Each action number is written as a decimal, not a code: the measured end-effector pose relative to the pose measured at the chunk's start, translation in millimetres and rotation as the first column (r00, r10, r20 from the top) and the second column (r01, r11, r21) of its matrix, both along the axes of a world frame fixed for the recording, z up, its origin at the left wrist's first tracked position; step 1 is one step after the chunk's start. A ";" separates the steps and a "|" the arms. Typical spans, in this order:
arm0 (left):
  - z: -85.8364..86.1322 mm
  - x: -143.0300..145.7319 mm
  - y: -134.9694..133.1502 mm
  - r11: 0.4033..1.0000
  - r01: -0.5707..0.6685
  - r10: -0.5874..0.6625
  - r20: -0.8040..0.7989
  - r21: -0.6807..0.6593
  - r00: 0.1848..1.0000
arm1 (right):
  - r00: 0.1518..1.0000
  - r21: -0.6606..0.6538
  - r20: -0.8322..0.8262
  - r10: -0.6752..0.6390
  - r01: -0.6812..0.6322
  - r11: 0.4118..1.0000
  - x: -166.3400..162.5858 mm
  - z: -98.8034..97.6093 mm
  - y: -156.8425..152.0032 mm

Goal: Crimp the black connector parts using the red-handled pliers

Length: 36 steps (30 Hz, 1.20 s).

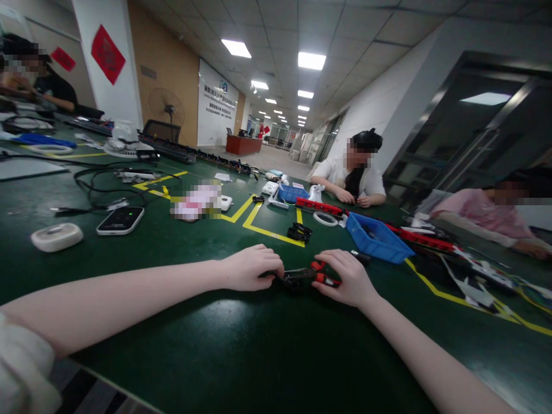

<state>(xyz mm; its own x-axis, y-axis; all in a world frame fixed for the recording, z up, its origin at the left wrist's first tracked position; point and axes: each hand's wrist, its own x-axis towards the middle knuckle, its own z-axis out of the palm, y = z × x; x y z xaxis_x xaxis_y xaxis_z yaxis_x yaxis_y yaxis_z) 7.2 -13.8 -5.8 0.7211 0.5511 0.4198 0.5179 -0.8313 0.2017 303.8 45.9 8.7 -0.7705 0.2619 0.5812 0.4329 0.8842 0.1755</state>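
In the head view, my right hand (349, 279) is closed around the red-and-black handles of a pair of pliers (322, 278). The metal jaws point left, toward my other hand. My left hand (250, 268) pinches a small dark part (279, 277) right by the jaw tips; its exact kind is too dark to make out. Whether the jaws touch it, I cannot tell. Both hands are low over the green table (241, 356). Beyond them lies a cluster of black plastic pieces (299, 232).
A blue bin (399, 251) stands beyond my right hand, with a smaller blue tray (293, 194) farther back. A white-framed device (121, 221), a white rounded puck (57, 237) and cables (92, 184) lie at left. A person (349, 172) sits across; another works at right.
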 end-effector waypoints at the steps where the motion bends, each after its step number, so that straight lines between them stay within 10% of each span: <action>1: 0.1 0.0 -0.1 1.000 0.012 -0.012 0.004 -0.005 1.000 | 1.000 0.002 -0.004 -0.006 0.006 1.000 0.5 -0.3 -0.4; 14: 5.2 0.5 -1.6 0.975 0.197 -0.197 0.015 -0.098 0.980 | 0.999 0.017 -0.040 0.000 0.001 1.000 0.5 0.3 -2.1; 36: 1.8 -2.7 5.4 0.976 0.118 -0.102 0.093 -0.185 0.990 | 0.998 0.007 -0.046 -0.042 0.043 0.999 0.0 0.4 -1.1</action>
